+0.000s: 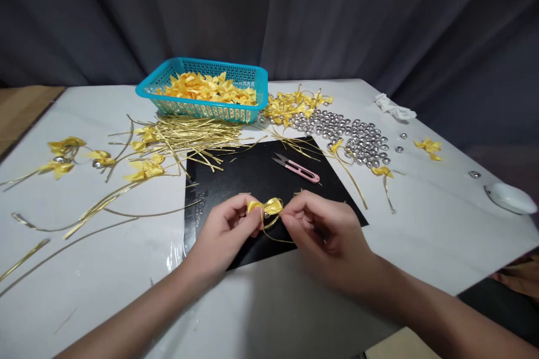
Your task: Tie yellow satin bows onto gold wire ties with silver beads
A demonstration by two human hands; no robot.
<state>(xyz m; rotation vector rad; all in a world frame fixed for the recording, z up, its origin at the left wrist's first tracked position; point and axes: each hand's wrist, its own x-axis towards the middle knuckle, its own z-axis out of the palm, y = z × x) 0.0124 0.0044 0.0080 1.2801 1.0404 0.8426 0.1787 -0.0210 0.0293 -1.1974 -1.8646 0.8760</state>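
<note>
Between thumb and fingers, my left hand (236, 221) pinches a yellow ribbon bow (273, 206) above the black mat (227, 179). A small silver bell seems to sit under the bow, partly hidden. My right hand (322, 224) is closed at the bow's right side, its thumb and forefinger pinched on a thin gold cord (273, 237) that loops below the bow. Just beyond my hands, pink-handled thread snips (301, 169) lie on the mat with their blades pointing left.
A blue basket (202, 109) of yellow bows stands at the back. Gold cords (197, 134) lie before it. Silver bells (357, 134) are heaped at the right, near a white mouse-like object (510, 197) and a crumpled tissue (394, 106). Finished-looking bows (145, 168) lie left.
</note>
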